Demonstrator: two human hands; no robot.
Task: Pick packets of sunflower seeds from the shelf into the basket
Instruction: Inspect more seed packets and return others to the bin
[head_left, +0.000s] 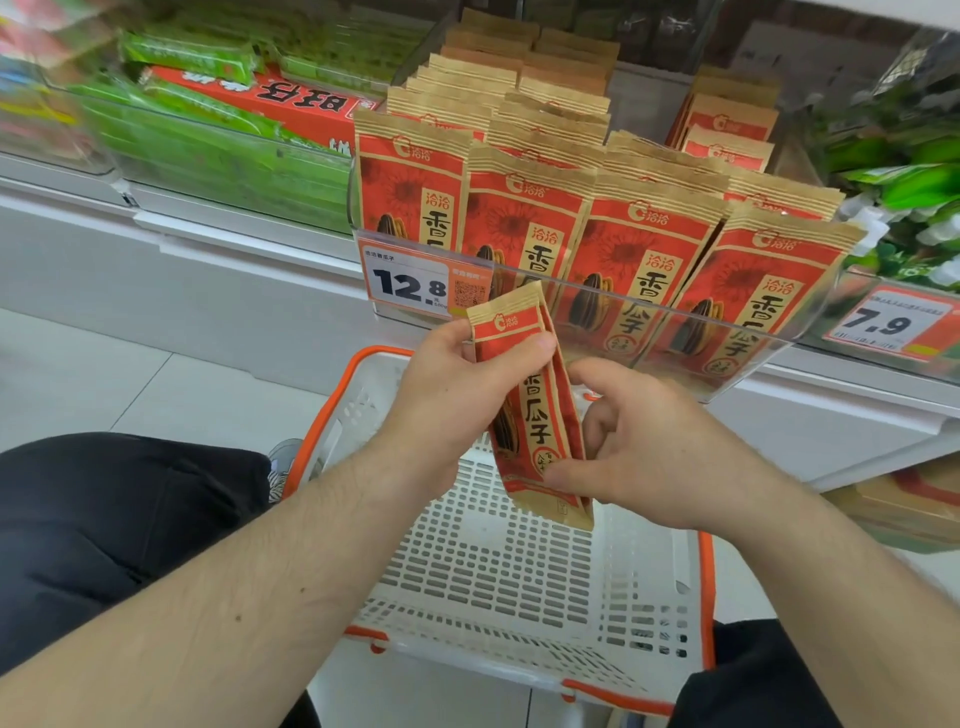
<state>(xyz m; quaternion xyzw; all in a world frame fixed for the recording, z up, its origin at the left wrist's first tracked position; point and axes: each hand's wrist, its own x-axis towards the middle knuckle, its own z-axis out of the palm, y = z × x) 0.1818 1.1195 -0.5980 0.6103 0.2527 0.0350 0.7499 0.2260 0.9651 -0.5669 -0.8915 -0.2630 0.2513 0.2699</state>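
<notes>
A red-and-tan packet of sunflower seeds (530, 410), printed with dark striped seeds and a yellow label band, is held tilted above the basket (519, 577), its top edge pinched by the left hand (457, 395) and its lower end by the right hand (639, 452). The basket is white perforated plastic with an orange rim, standing on the floor below the shelf (831, 384). On the shelf, matching packets (639, 260) stand upright in rows behind a clear front rail.
</notes>
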